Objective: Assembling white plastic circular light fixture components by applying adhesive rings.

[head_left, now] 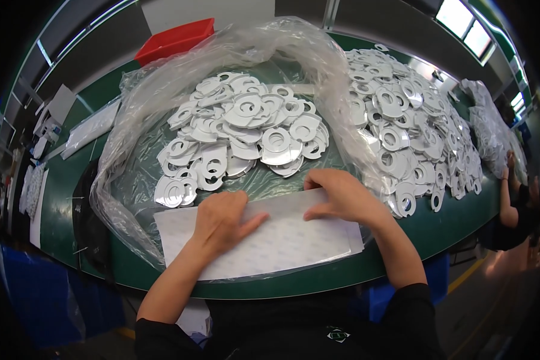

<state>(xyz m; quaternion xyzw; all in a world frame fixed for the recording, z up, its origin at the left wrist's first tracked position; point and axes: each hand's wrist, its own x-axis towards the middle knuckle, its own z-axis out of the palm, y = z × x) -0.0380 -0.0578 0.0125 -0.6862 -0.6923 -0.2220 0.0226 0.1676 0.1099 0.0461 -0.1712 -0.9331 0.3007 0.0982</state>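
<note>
A stack of thin white sheets (294,240) with a faint printed pattern lies at the near edge of the table, its layers slightly offset at the right. My left hand (219,222) rests on its left part, fingers curled over the far edge and thumb stretched across the top. At the far right edge, my right hand (345,198) has its thumb on the sheet and its fingers bent beyond the edge. Just past the sheets is a heap of white ring-shaped flat parts (246,111), each with a round hole and a tab, lying on clear plastic film.
Bunched clear plastic (123,120) surrounds the heap. A larger pile of similar parts (414,132) covers the right of the green table (60,198). A red bin (174,41) stands at the back. Another person's arm (509,198) is at the far right, beside more plastic (492,126).
</note>
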